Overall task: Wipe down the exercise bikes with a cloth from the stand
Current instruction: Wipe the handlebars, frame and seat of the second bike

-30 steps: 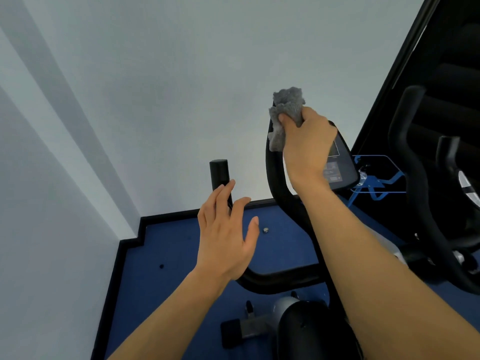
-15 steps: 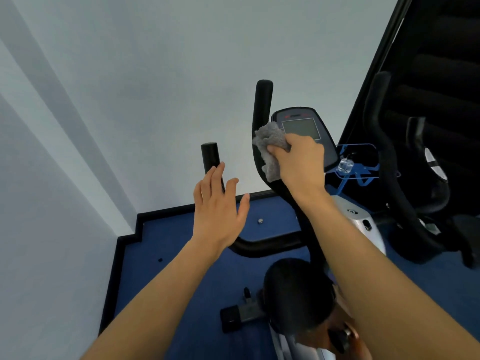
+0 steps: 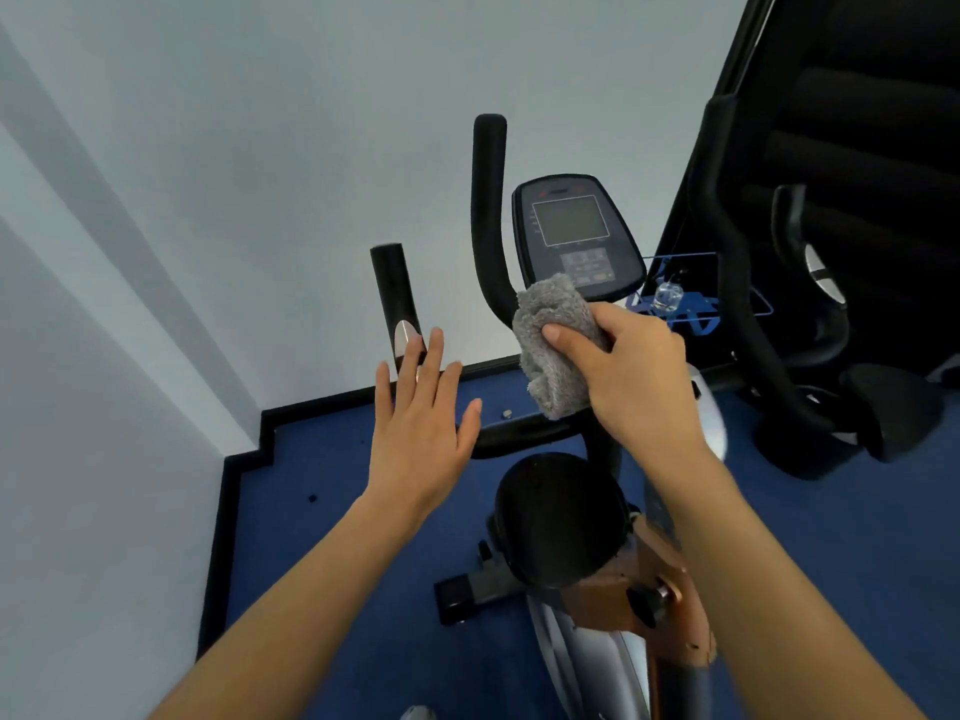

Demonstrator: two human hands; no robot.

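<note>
A grey fluffy cloth (image 3: 553, 345) is gripped in my right hand (image 3: 634, 371) and pressed against the lower bend of the exercise bike's right handlebar (image 3: 488, 210), just below the console (image 3: 574, 236). My left hand (image 3: 421, 428) hovers flat with straight, spread fingers in front of the left handlebar (image 3: 392, 293), holding nothing. The black saddle (image 3: 561, 517) is below my hands. The handlebar stem behind the cloth is hidden.
A second black exercise bike (image 3: 779, 330) stands close on the right. A blue stand (image 3: 691, 304) with a clear bottle sits behind the console. White walls close in at left and ahead, over a blue floor (image 3: 311, 563) with black skirting.
My right hand has slid the cloth down the right handlebar from its top end to the lower bend. The view has tipped down, showing the saddle. My left hand stays open.
</note>
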